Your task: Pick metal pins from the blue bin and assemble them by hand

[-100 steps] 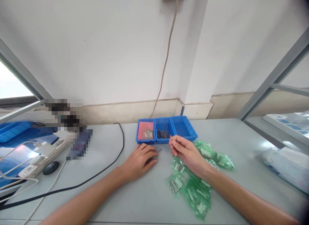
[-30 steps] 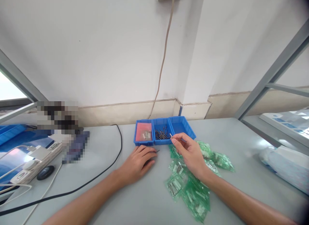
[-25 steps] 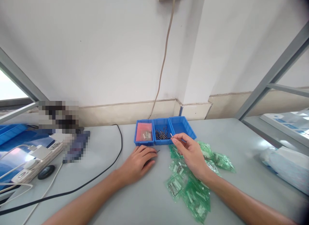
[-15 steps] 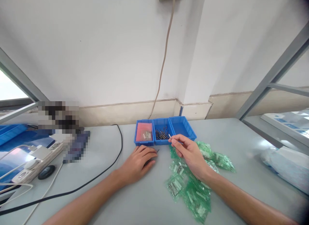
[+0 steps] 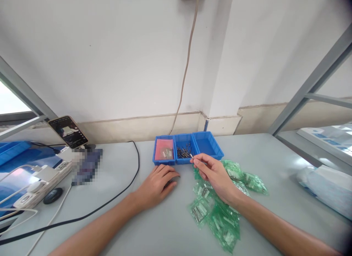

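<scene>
My right hand (image 5: 216,175) pinches a small slim metal pin (image 5: 191,156) between thumb and fingertips, at the front right corner of the middle blue bin (image 5: 180,161). That bin holds a heap of thin dark metal rods (image 5: 183,152). My left hand (image 5: 159,186) rests on the table in front of the left bin, its fingers curled; a thin dark tip shows by the index finger, the rest hidden. Green plastic bags (image 5: 224,226) with metal pins inside lie beneath and around my right hand and wrist.
The left blue bin (image 5: 156,162) holds a pink sheet (image 5: 162,146) and a clear bag of small parts. Beside the middle bin stands a right blue bin (image 5: 209,144). A black cable (image 5: 110,201), mouse (image 5: 53,196), power strip (image 5: 20,203) and phone (image 5: 68,132) are at left.
The pin in my right hand has turned slightly, with the fingertips a little further left. The dark tip by my left index finger shows less. The bins and bags stay put.
</scene>
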Available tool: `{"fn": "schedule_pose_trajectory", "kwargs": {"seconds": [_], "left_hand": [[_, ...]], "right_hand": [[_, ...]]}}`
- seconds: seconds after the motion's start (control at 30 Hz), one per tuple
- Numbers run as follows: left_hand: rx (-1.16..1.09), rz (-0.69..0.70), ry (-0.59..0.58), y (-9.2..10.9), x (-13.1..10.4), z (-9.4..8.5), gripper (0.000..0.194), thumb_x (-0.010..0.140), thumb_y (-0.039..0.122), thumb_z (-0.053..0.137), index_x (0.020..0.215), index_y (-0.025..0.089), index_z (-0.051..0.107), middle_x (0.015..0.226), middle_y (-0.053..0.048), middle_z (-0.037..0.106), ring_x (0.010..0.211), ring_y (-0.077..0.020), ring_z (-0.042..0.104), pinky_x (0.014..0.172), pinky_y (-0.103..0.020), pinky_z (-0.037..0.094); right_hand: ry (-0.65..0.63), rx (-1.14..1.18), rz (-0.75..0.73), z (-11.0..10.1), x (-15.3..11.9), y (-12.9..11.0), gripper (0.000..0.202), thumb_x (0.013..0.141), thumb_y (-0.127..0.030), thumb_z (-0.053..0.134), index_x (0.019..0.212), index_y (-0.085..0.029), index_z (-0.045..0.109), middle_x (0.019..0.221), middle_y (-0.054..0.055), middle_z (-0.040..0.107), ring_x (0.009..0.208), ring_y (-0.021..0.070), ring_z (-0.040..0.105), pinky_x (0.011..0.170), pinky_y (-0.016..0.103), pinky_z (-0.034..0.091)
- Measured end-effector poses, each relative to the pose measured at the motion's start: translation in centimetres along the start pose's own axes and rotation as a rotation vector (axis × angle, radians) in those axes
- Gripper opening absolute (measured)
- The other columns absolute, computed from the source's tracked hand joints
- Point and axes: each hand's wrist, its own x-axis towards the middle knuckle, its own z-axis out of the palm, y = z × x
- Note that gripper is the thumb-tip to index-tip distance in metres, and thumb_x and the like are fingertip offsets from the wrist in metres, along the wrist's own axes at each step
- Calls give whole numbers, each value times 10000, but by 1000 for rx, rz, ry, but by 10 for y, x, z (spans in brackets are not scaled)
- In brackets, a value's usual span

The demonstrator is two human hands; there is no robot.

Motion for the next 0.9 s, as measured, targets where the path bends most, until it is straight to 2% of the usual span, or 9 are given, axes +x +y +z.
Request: {"fn": "schedule_pose_trajectory", "kwargs": {"seconds": [0.33,0.5,0.67,0.9], "left_hand": [[12,10,6,-1,-1,1,272,1118,279,524,1359,221,636,1322,-115,661,1190,-267,600,1042,-441,524],[17,4,-13,-1,-1,2,285,1120,275,523,1379,221,629,1334,-112,650,1199,-273,589,1051,-447,514],[21,-2,-14,-1,-1,1,286,1119,266,525,1378,217,634,1343,-108,643,1204,-267,586,1051,-442,514],[18,-6,-10,0,0,0,286,1126,267,507,1376,220,636,1326,-102,665,1171,-256,615,1038,-430,526]], "right_hand": [[10,-31,-8,1,-1,-5,401,928,-598,735,973,-200,736,735,-22,524,573,124,378,510,272,272],[-1,-93,-25,-1,1,1,376,976,-584,679,1020,-214,724,732,-25,536,571,131,395,506,272,285],[32,-316,-193,-2,0,2,258,1021,-489,641,1002,-241,711,879,7,660,693,175,515,626,301,409],[42,-509,-336,-1,-3,2,157,1042,-382,615,994,-263,705,922,28,646,743,211,571,713,342,465]]}}
